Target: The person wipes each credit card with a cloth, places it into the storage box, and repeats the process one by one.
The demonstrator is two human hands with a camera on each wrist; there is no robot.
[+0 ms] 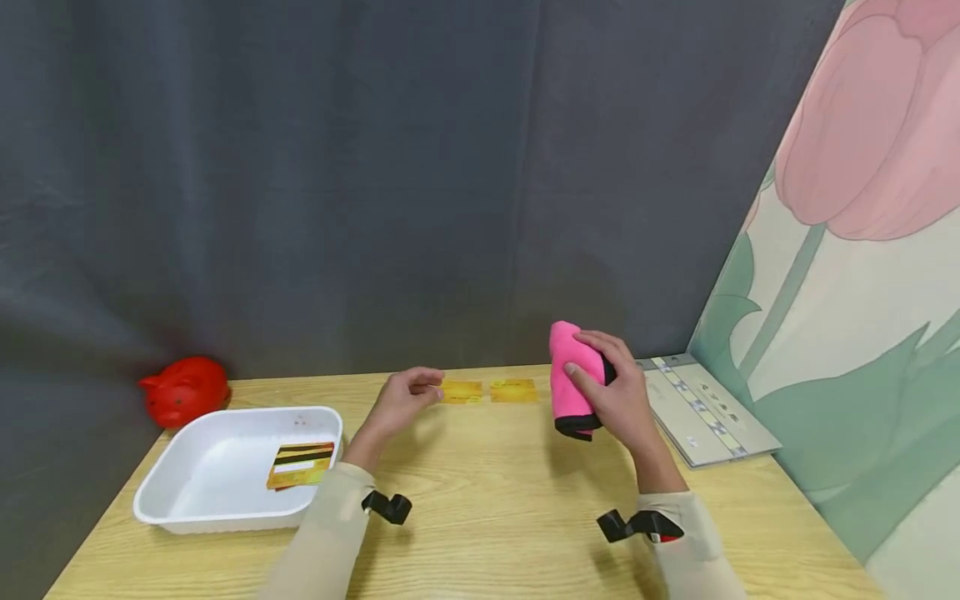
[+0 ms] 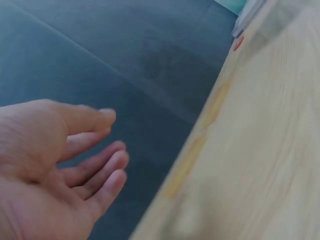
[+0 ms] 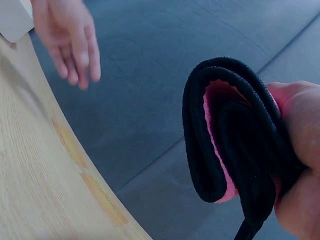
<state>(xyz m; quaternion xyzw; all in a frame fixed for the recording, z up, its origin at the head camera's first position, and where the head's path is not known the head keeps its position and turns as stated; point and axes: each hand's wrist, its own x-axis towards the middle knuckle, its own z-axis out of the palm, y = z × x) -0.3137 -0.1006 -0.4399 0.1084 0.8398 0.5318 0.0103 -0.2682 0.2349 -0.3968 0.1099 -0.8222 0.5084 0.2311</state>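
Note:
In the head view my right hand (image 1: pixel 618 392) grips a rolled pink cloth (image 1: pixel 567 375) with black edging, holding it above the table. The right wrist view shows the black edge of the folded cloth (image 3: pixel 200 130) in layers beside my palm. My left hand (image 1: pixel 405 404) hovers near the table's back edge, its fingers loosely bent and nothing between them in the left wrist view. Just beyond its fingertips lies one yellow card (image 1: pixel 461 391). A second yellow card (image 1: pixel 513 390) lies to the right of it, a small gap between them.
A white plastic tray (image 1: pixel 187 508) stands at the left with several yellow cards (image 1: pixel 300 467) inside. Behind it sits a red piggy bank (image 1: pixel 187 392). At the right a pale album-like book (image 1: pixel 708 408) lies by the painted wall. A dark curtain (image 1: pixel 450 183) hangs behind the table.

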